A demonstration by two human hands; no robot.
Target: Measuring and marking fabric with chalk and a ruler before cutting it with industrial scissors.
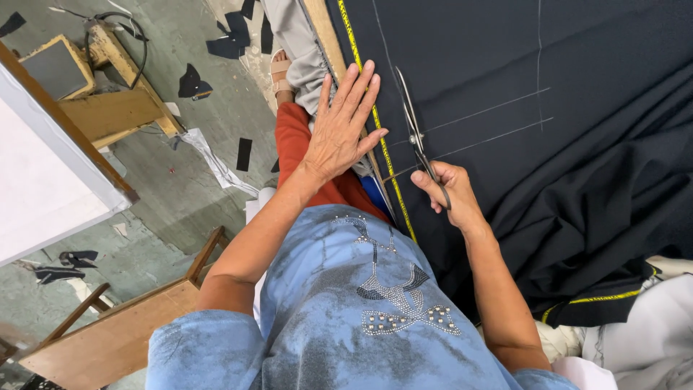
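You are cutting along the near edge of the wide dark navy cloth (548, 144) spread over the table. Your right hand (449, 189) is closing round the handles of the long steel tailor's scissors (415, 130), the blades lying on the cloth and pointing away from you, just beside the yellow-striped selvedge (375, 119). Your left hand (343, 123) is lying open and flat, fingers spread, pressing down over the cloth's edge just left of the blades.

By the look of it, the cut is only starting: the blades are sitting near the white chalk lines (484, 126) that run across the fabric. Going on would call for keeping the blades level with the line and the flat hand clear of the tips.

To the right the cloth is bunching into heavy folds, so the flat working room is lying ahead and to the upper right. On the left the wooden table edge (321, 29) is dropping off to a grey floor scattered with dark fabric scraps (193, 83).
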